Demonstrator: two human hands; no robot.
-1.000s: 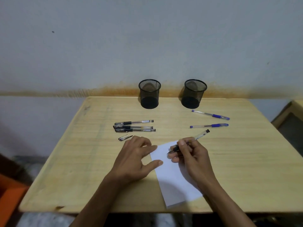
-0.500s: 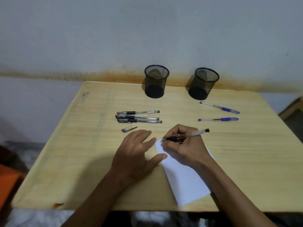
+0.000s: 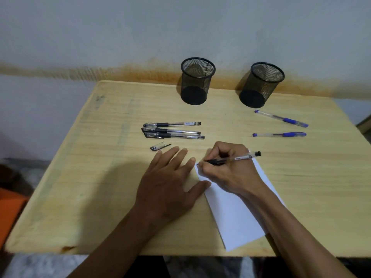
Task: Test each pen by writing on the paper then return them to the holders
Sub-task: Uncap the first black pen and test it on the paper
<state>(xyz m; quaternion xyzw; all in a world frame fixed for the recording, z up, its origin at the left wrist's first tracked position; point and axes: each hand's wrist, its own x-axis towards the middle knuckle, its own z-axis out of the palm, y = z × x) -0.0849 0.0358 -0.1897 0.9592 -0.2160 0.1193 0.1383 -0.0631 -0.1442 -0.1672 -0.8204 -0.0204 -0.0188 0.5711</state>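
Observation:
My right hand (image 3: 230,169) grips an uncapped black pen (image 3: 241,158), its tip touching the top left corner of the white paper (image 3: 234,215). My left hand (image 3: 166,183) lies flat and spread on the table, its thumb on the paper's left edge. The pen's clear cap (image 3: 159,146) lies just beyond my left fingers. Three capped black pens (image 3: 172,130) lie side by side behind it. Two blue pens (image 3: 281,126) lie at the right. Two empty black mesh holders (image 3: 197,81) (image 3: 261,85) stand at the back.
The wooden table (image 3: 100,177) stands against a grey wall with an orange stain. The paper overhangs the table's front edge slightly. An orange object (image 3: 10,213) sits on the floor at the left, and another wooden piece (image 3: 366,125) shows at the far right.
My right hand lowered the pen from a raised grip to a writing hold, bringing the tip down onto the paper's top corner. My left hand stayed flat beside the paper.

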